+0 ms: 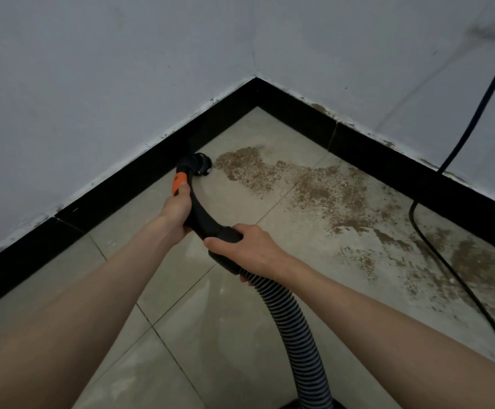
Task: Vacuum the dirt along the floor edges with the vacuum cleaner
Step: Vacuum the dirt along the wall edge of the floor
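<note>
Head view: left hand [178, 208] grips handle [194, 202], right hand [247, 246] grips hose [296, 326] cuff. Nozzle [200, 164] at skirting [140, 178], just beside dirt [314, 190]. Risk imo: cable [435, 249] lies across dirt, could get sucked or snagged.

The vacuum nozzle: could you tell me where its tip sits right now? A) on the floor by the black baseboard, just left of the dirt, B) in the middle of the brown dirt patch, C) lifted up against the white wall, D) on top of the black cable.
A: the nozzle rests on the tile beside the black baseboard, with the brown dirt starting just to its right.
</note>
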Available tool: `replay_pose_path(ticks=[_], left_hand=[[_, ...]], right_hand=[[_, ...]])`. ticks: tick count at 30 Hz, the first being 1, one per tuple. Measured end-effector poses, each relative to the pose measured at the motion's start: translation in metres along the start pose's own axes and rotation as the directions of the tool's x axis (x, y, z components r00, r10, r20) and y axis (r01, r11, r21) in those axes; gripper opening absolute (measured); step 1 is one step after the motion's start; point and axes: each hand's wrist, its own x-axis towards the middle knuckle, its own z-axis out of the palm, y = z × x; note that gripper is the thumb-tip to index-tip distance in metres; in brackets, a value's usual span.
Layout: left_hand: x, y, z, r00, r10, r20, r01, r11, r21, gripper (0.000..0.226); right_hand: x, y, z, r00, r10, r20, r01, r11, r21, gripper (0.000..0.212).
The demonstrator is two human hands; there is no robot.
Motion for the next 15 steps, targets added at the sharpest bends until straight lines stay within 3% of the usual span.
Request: replay_pose_path(ticks=[15], left_hand=[[0.000, 0.010, 0.047, 0.999, 0.009, 0.045, -0.012, 0.997, 0.077, 0.061]], right_hand=[[0.001, 0.011, -0.026, 0.997, 0.016, -0.076, -0.009, 0.996, 0.087, 0.031]])
